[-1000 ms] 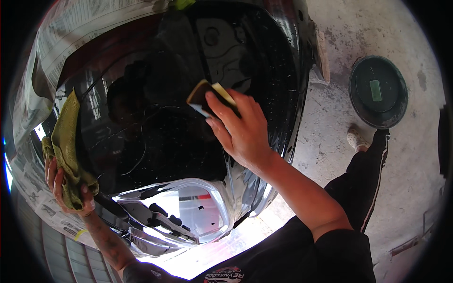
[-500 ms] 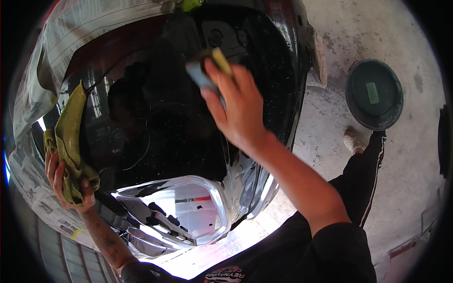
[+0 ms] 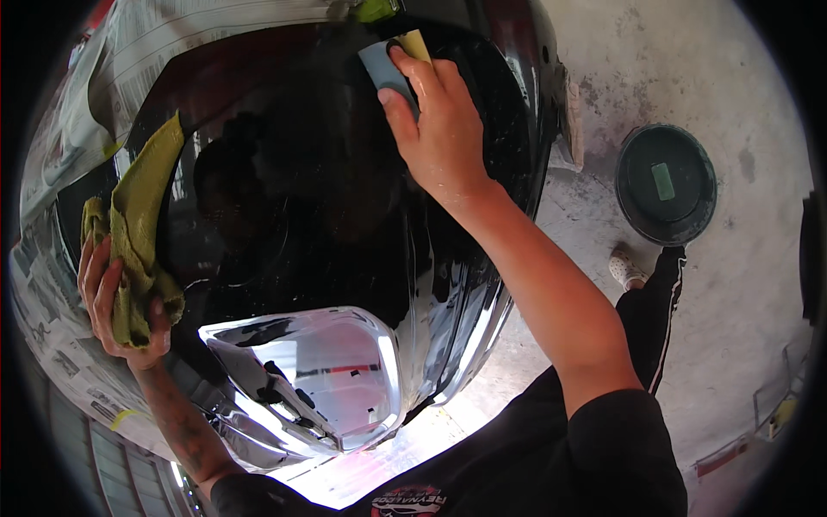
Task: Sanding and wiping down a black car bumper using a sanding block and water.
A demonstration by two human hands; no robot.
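My right hand (image 3: 444, 129) grips a flat sanding pad (image 3: 381, 67), blue-grey with a yellow edge, against the far part of a glossy black car panel (image 3: 293, 207). Water drops and reflections show on that panel. At the left, my left hand (image 3: 116, 302) clasps a folded yellow-green cloth (image 3: 146, 207) that lies against the panel's left side. One end of the cloth points away from me; its bunched part sits between my fingers and thumb. The pad's underside is hidden.
Printed masking paper (image 3: 129, 77) covers the car beyond and left of the panel. A clear headlight (image 3: 345, 370) is nearest me. Right, on the concrete floor (image 3: 594, 52), stands a dark round basin (image 3: 668, 220) with a green rectangular block (image 3: 662, 181) inside, near my clog (image 3: 627, 269).
My right hand has slid the sanding pad farther away from me along the panel. My left hand still holds the cloth; the whole view has shifted slightly.
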